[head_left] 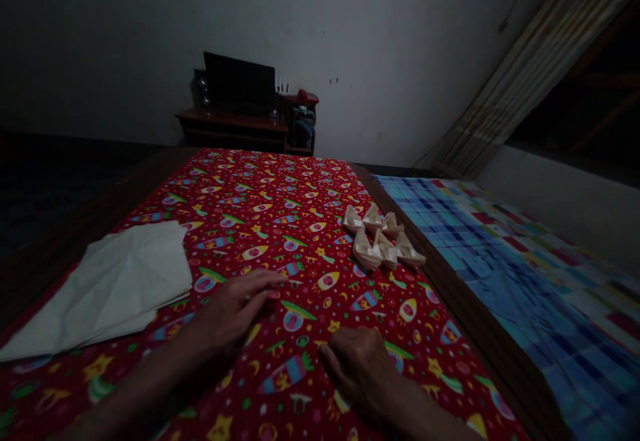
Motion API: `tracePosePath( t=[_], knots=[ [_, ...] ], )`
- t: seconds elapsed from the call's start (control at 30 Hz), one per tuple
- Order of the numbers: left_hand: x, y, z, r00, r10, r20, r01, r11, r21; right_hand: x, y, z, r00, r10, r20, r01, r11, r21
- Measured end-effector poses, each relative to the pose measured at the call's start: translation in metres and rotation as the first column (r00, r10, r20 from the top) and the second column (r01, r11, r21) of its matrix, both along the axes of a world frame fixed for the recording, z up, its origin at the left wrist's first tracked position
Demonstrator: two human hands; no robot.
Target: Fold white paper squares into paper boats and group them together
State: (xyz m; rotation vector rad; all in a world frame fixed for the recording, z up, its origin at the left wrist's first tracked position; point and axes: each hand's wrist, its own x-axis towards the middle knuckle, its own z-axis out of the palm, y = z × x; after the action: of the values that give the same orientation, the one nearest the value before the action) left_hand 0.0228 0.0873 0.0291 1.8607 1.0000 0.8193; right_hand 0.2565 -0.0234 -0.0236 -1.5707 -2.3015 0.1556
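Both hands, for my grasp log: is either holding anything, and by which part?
Nothing visibly held: left hand open; right hand curled, its inside hidden.

Wall (380, 48): dim grey, darker leftward
Window (595, 104): nearly black
Paper (130, 274): dull white
Curtain (493, 101): slanted, stretched near the edge
Cloth (320, 311): shadowed under the left hand (239, 302)

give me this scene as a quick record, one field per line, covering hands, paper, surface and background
surface: red cloth printed with rockets and stars
left hand: fingers extended, nothing visibly held, nearest the paper stack
right hand: fingers curled, contents not visible
paper stack: flat white creased sheets, at the left on the cloth
folded pieces: pale pointed paper shapes, two rows, at the right on the cloth
background: black flat screen on a brown wooden desk
lighting: dim
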Motion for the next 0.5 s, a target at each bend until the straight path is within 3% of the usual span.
tracePosePath(
  t=[0.1, 0.2, 0.3, 0.37, 0.5],
  knots=[
    [-0.054, 0.019, 0.001, 0.952, 0.155, -0.265, -0.053, 0.933, 0.356, 0.002, 0.0, -0.001, 1.0, 0.0, -0.01, 0.001, 1.0, 0.025],
    [-0.114, 0.026, -0.019, 0.762, 0.353, -0.543, -0.001, 0.84, 0.543, 0.003, 0.0, -0.002, 1.0, -0.007, -0.006, 0.008, 0.999, 0.043],
    [-0.152, 0.021, -0.038, 0.604, 0.463, -0.649, 0.008, 0.81, 0.586, 0.002, 0.0, 0.0, 1.0, 0.015, -0.006, -0.015, 0.999, 0.041],
    [-0.16, 0.016, -0.042, 0.592, 0.425, -0.685, 0.014, 0.844, 0.536, 0.002, 0.0, 0.0, 1.0, 0.014, -0.006, -0.013, 0.999, 0.032],
    [-0.152, 0.017, -0.03, 0.628, 0.419, -0.655, -0.028, 0.854, 0.519, 0.003, 0.0, -0.002, 1.0, 0.007, -0.007, -0.007, 0.999, 0.052]
  ],
)
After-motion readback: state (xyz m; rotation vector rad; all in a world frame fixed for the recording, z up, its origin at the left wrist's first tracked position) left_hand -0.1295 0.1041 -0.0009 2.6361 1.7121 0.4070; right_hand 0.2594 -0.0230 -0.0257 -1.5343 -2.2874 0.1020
